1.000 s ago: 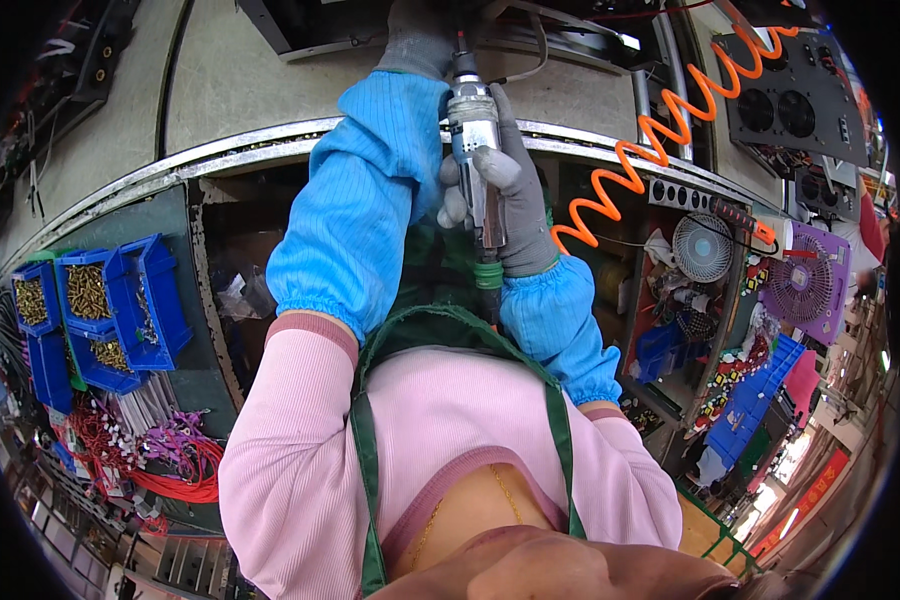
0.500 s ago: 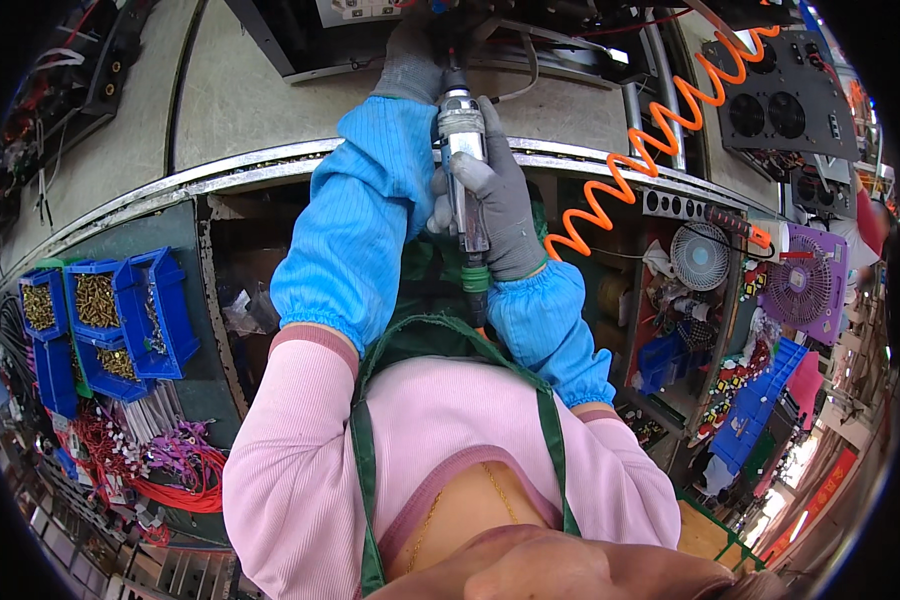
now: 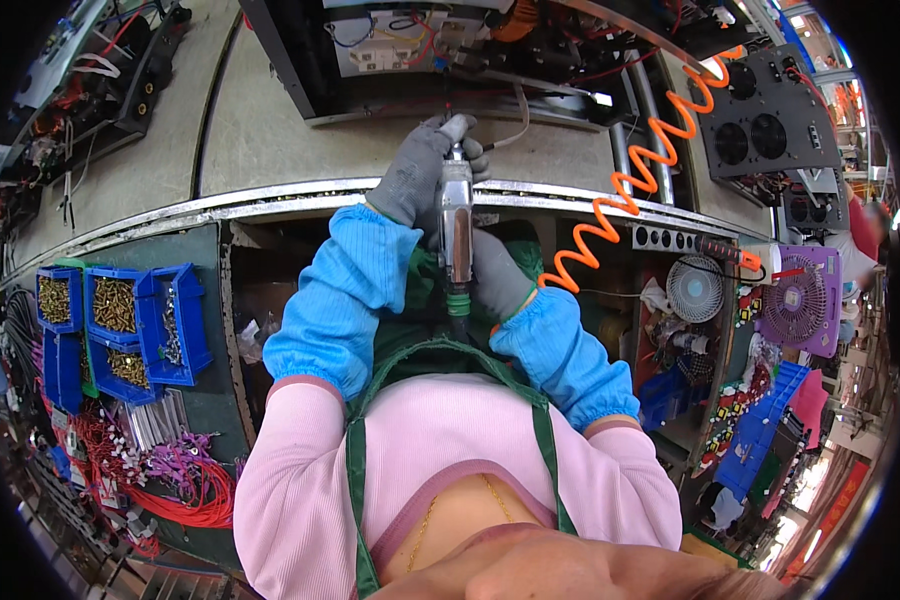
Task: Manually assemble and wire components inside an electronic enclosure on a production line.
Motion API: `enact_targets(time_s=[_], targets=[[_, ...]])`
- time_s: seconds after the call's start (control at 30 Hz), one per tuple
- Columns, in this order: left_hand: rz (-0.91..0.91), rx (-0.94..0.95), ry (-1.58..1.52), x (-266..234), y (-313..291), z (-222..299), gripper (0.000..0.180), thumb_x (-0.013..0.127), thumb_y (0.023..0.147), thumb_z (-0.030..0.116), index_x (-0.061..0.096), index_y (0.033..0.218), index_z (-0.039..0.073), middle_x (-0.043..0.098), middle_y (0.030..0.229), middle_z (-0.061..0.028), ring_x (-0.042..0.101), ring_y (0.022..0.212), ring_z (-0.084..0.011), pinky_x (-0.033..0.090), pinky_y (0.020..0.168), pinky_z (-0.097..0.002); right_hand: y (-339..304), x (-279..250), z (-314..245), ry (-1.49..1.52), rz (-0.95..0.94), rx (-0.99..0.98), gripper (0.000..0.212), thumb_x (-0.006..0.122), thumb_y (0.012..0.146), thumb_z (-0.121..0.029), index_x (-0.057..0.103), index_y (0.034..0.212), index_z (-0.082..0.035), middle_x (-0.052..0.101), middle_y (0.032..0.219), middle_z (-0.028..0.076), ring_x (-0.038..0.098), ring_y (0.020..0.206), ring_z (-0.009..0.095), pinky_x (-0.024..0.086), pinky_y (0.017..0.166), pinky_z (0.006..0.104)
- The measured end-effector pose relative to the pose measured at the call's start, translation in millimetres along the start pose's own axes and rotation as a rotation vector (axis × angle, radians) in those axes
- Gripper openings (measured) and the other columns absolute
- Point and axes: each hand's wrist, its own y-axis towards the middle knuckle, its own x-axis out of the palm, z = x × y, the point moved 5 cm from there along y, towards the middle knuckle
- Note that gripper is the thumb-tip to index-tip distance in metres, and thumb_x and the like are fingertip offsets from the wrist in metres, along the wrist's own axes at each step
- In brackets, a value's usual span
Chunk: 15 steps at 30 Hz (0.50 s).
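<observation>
Both hands wear grey knit gloves and blue sleeve covers over pink sleeves, and both are on a silver pneumatic screwdriver (image 3: 456,225) that stands nearly upright in the head view, its tip pointing away from the person toward the open electronic chassis (image 3: 440,55) on the workbench (image 3: 270,130). The left hand (image 3: 420,175) is curled around the upper part of the tool, near its tip; its fingers (image 3: 457,128) bend over the nose of the driver, right at the front edge of the chassis, so this hand is closed in a guiding grip rather than spread. The right hand (image 3: 498,282) is wrapped around the lower body of the driver, just above the green fitting at its base, closed on the barrel with the thumb side hidden behind the tool. An orange coiled air hose (image 3: 625,195) runs from the region of the tool's base up and to the right across the metal edge of the bench. The bit itself is too small to make out, and whether it touches a screw cannot be told. To the person's left, blue parts bins (image 3: 160,320) holding brass-coloured screws hang below the bench, with bundles of red wire (image 3: 160,495) beneath them. To the right stand a small white fan (image 3: 694,288) and a purple fan (image 3: 798,305), well apart from the hands.
</observation>
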Motion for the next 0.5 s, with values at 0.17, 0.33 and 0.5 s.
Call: enact_targets(time_s=[0.17,0.33,0.5], targets=[[0.090,-0.030,0.066,10.2,-7.0,6.4,0.027,0.052,0.093,0.024,0.048,0.110,0.004,0.054,0.072,-0.0053,0.059,0.065,-0.0183,0.056,0.060,-0.0329,-10.2,4.8,-16.7,-0.254,-0.247,0.019,0.024,0.045,0.092,-0.023,0.056,0.096,-0.003,0.057,0.067,0.004,0.056,0.056,0.016,0.047,0.050,0.0248],[0.126,-0.006,0.145,2.3,-1.4,3.8,0.026,0.054,0.092,0.024,0.047,0.109,0.005,0.053,0.075,-0.0065,0.060,0.067,-0.0187,0.057,0.060,-0.0331,-33.7,19.6,-28.8,0.069,-0.069,-0.142,0.029,0.044,0.093,-0.028,0.051,0.107,-0.004,0.059,0.078,0.010,0.059,0.061,0.017,0.054,0.058,0.0290],[0.124,0.066,0.098,20.5,-6.5,9.8,0.029,0.054,0.091,0.028,0.053,0.096,-0.001,0.061,0.081,-0.0103,0.059,0.060,-0.0169,0.052,0.053,-0.0282,-34.6,19.0,-42.0,0.280,-0.443,-0.412,0.051,0.053,0.087,-0.037,0.044,0.123,-0.002,0.058,0.087,0.015,0.062,0.065,0.020,0.056,0.059,0.0375]])
